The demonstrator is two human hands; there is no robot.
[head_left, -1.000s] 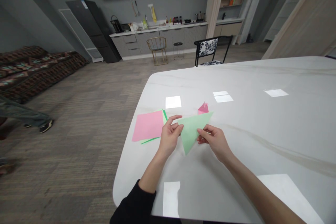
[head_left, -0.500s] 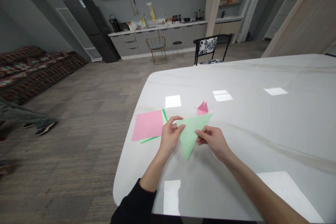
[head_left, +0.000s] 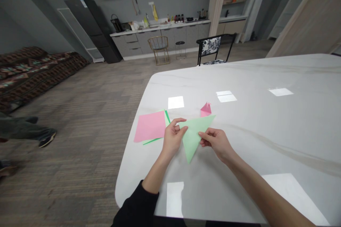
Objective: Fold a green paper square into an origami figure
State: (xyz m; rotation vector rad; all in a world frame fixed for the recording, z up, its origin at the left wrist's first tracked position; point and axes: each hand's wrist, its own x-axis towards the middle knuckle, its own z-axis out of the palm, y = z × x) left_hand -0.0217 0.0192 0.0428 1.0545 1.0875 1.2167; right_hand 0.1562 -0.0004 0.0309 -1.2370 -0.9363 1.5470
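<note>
A light green sheet of paper, folded into a triangle (head_left: 194, 138), is held above the table with one corner pointing down toward me. My left hand (head_left: 173, 135) pinches its left side between thumb and fingers. On its right edge, my right hand (head_left: 215, 142) grips the paper between thumb and curled fingers. Just beyond the triangle stands a small pink origami figure (head_left: 206, 109), its lower part close behind the paper's top edge. Left of my left hand lies a stack of square paper, a pink sheet (head_left: 150, 126) on top and green sheets (head_left: 167, 116) showing beneath.
The white marbled table (head_left: 253, 120) has a rounded left edge. Behind it stands a black chair (head_left: 216, 49) with a patterned back. A person's leg (head_left: 26, 129) is on the floor at left, near a patterned sofa (head_left: 37, 74). Kitchen counters (head_left: 144, 42) line the far wall.
Both hands and the green triangle stay practically still. At the far left, the other person's legs have shifted slightly.
</note>
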